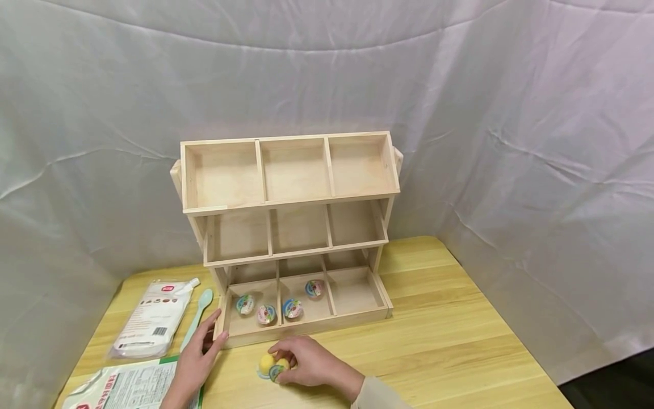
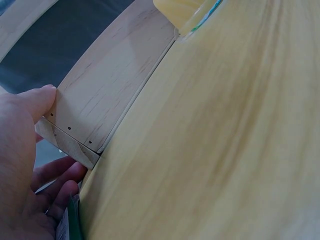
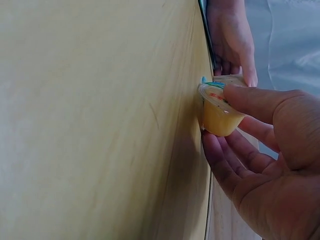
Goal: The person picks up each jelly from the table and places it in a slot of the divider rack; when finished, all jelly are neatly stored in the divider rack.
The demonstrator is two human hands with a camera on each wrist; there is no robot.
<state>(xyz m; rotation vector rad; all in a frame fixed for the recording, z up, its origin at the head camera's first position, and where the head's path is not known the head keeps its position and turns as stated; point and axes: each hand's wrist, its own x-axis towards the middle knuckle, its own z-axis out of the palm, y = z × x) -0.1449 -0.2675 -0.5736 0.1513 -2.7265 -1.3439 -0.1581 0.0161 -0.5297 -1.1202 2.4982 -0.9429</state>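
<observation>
My left hand (image 1: 196,355) grips the front left corner of the three-tier wooden display rack (image 1: 306,332). In the left wrist view its thumb lies on the front board (image 2: 115,75), with the other fingers curled by the side. My right hand (image 1: 311,360) pinches a yellow jelly cup (image 3: 220,122) between thumb and fingers, its printed lid (image 1: 276,372) turned sideways. Beside it a second yellow jelly cup (image 1: 266,362) stands lid-down on the table. In the rack's bottom tier, jelly cups (image 1: 245,305) (image 1: 266,314) lie in the left compartment and two more (image 1: 293,308) (image 1: 314,288) in the middle one.
Left of the rack lie a white spouted pouch (image 1: 155,318) and a pale green spoon (image 1: 198,318). A printed white and green package (image 1: 130,386) is at the table's front left, partly behind my left forearm. Grey curtains (image 1: 317,85) surround the wooden table (image 1: 449,324).
</observation>
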